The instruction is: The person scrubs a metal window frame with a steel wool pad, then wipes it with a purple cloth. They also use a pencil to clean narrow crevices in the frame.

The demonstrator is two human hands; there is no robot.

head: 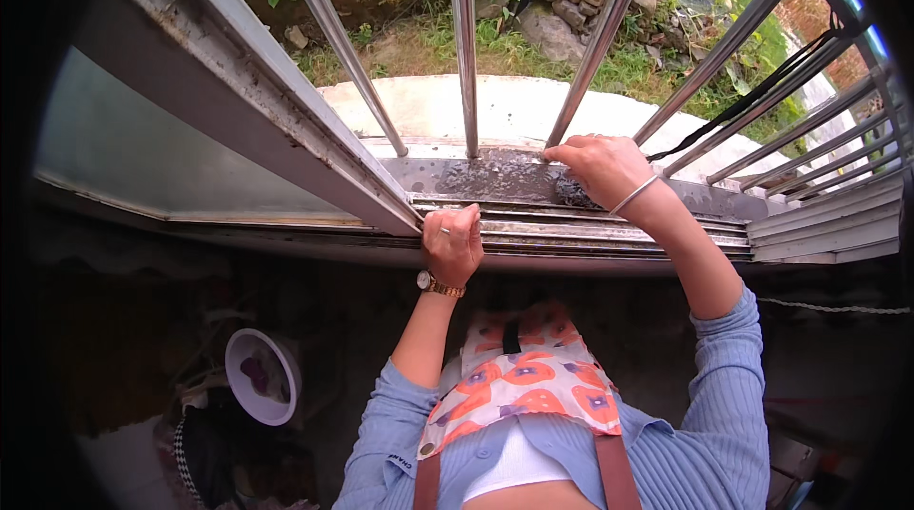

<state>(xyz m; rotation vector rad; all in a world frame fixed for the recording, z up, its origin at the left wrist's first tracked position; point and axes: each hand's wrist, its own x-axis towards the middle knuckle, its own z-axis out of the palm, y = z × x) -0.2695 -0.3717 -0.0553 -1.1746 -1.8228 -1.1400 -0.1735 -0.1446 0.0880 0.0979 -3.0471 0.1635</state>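
Observation:
My right hand [607,171] reaches over the window rails and holds a dark, wet, rough-textured scrubber or cloth [575,190] against the outer sill. Its thumb and forefinger lie near the foot of a metal bar. Beneath the bars, the grey stone sill [457,178] is wet and streaked. My left hand [453,244] has curled fingers and rests on the metal window track [607,231], right beside the lower corner of the sliding sash [343,178]. Its fingertips are partly hidden, so whether it grips the track is unclear.
Upright metal security bars [464,46] stand just outside the sill. A black cord [742,99] hangs along them on the right. Down on the left, in shadow, sits a white plastic bucket [293,381] with something purple inside. A patterned apron [528,374] covers my front.

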